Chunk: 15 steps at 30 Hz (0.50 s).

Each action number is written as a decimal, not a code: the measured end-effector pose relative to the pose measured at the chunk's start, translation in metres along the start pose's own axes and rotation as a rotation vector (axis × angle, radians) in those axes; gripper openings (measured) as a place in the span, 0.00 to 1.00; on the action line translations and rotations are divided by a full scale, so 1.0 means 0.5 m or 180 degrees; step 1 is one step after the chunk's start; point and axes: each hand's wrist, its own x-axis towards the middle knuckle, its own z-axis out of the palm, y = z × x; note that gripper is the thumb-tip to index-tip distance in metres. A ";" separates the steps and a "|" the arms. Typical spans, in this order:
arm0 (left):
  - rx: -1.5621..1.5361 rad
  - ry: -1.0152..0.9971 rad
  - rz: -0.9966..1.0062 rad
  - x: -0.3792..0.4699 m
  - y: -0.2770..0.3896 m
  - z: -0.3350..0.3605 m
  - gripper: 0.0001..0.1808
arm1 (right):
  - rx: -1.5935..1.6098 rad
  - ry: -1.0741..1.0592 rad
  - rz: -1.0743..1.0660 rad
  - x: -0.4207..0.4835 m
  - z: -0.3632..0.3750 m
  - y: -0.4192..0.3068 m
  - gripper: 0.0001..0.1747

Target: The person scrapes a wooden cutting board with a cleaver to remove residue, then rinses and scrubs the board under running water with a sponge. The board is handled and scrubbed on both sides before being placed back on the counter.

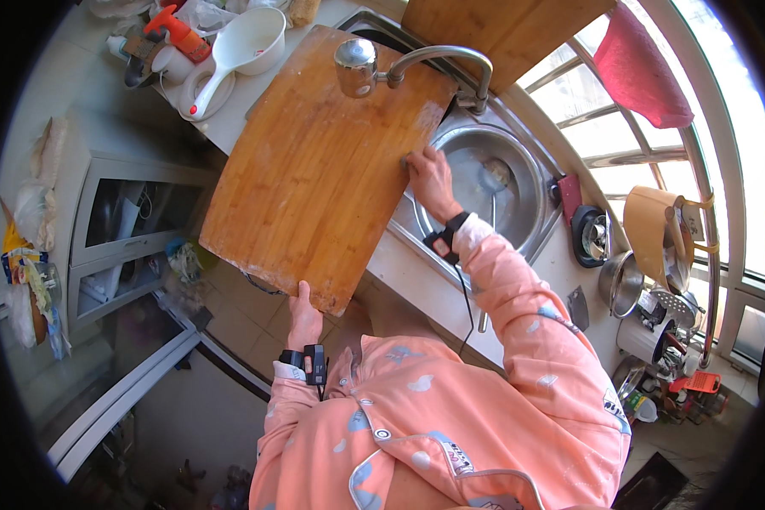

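Note:
A large wooden cutting board lies tilted across the counter and part of the sink, its near end jutting past the counter edge. My left hand grips that near end, thumb on top and fingers hidden underneath. At the board's right edge, my right hand has bent fingers around a small dark thing, too hidden to name. The chrome faucet arches over the board's far part. In the round steel sink basin to the right rests a ladle.
A white dipper and an orange spray bottle stand at the upper left. Steel bowls and utensils crowd the right side. A second wooden board leans behind the faucet. A glass-fronted cabinet is at left.

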 end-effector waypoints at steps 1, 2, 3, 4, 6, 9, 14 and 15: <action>0.0070 0.0031 -0.0052 0.000 -0.002 -0.002 0.29 | -0.0008 0.0202 -0.0008 0.026 0.003 0.018 0.10; 0.0069 0.0044 -0.0080 0.000 -0.002 -0.006 0.29 | -0.0090 0.0076 0.0178 0.059 0.004 0.041 0.10; 0.0057 0.0036 -0.0072 0.003 -0.001 -0.007 0.29 | -0.0200 0.0241 0.0177 0.092 0.007 0.064 0.09; 0.0062 0.0032 -0.0106 0.004 -0.001 -0.009 0.28 | -0.0361 0.0347 0.0217 0.125 0.008 0.087 0.09; 0.0017 -0.0014 -0.0137 0.005 -0.001 -0.013 0.28 | -0.0608 0.0519 0.0405 0.179 0.011 0.119 0.09; -0.0017 -0.0008 -0.0218 0.007 -0.001 -0.011 0.28 | -0.0606 0.0460 0.0474 0.182 0.009 0.110 0.09; 0.0012 0.0220 -0.0095 0.008 -0.005 -0.006 0.28 | -0.0251 -0.0243 0.0027 0.034 -0.007 0.009 0.07; -0.0023 0.0192 -0.0098 0.008 -0.006 -0.006 0.28 | 0.0047 -0.0173 -0.0176 0.005 -0.008 -0.009 0.08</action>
